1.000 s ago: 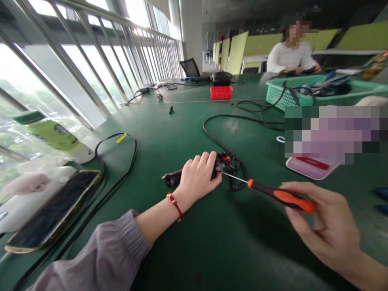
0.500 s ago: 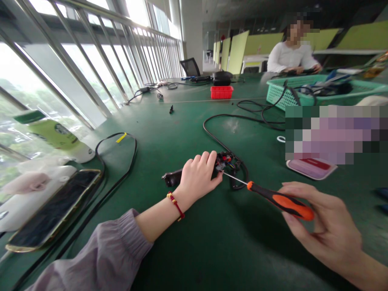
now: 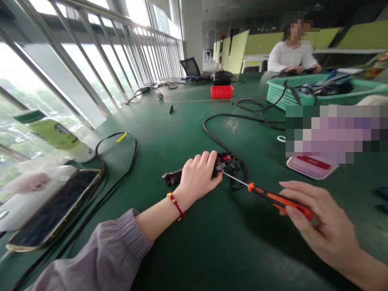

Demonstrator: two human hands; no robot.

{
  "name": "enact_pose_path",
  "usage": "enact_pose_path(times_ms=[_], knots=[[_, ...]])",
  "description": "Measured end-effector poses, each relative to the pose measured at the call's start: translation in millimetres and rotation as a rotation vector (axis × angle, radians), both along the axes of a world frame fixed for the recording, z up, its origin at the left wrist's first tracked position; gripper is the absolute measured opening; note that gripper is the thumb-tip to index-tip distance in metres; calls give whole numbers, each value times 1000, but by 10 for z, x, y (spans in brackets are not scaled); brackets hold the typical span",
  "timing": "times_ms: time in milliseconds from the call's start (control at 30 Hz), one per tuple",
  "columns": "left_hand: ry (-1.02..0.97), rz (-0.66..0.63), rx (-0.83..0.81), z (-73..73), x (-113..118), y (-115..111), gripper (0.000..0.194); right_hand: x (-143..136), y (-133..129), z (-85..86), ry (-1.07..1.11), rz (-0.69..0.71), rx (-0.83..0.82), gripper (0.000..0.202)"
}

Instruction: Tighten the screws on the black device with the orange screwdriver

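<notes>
My left hand is closed over a black handheld device lying on the green table. The device's right end is uncovered, with red parts and thin wires showing. Between the thumb and fingers of my right hand is an orange and black screwdriver. Its metal shaft points left, and the tip is at the device beside my left thumb. Whether the tip sits in a screw is too small to tell. A black cable curves around the device's right end.
At left are a phone, a bottle and a looped cable. A red box and a green basket stand farther back. A purple-pink case lies right. A person in white sits across.
The fingers of my right hand have shifted around the screwdriver handle, which has turned about its length. My left hand and the device look unmoved.
</notes>
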State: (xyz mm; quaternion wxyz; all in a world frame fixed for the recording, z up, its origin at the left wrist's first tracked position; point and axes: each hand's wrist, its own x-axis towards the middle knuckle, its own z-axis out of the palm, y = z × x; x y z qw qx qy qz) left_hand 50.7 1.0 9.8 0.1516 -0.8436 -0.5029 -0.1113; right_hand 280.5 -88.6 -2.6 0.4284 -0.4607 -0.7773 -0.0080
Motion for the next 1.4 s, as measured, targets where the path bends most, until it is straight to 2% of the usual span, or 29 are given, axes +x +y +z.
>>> enact_pose_path(times_ms=[100,233,333,467,667,767,933,1067,1167,1233,1333,1400], knots=[[0,0,-9,2,1,0,42,1,10,14,-24,38,-43,24],[1,3,-13,5,3,0,42,-4,-2,2,50,-67,21,30],[2,1,-7,6,3,0,42,3,3,-10,50,-15,43,33],[-10,-6,-3,6,2,-3,44,22,28,-24,-83,81,23,25],[-3,14,-36,10,-19,17,41,-1,1,-41,57,1,22,37],[7,22,-34,1,-45,59,40,-22,5,-33,9,18,54,36],[7,35,-3,-25,-83,149,43,-64,104,-34,-7,-19,-71,25],[-24,30,-30,29,-119,175,45,-136,179,-44,53,-87,51,34],[12,25,-53,107,-201,136,51,-203,217,-28,57,-41,155,41],[34,68,-50,135,-287,97,51,-242,249,-7,37,17,191,38],[46,103,-52,112,-419,59,34,-288,306,13,22,71,187,29],[45,89,-42,71,-479,61,29,-309,338,3,56,53,197,32]])
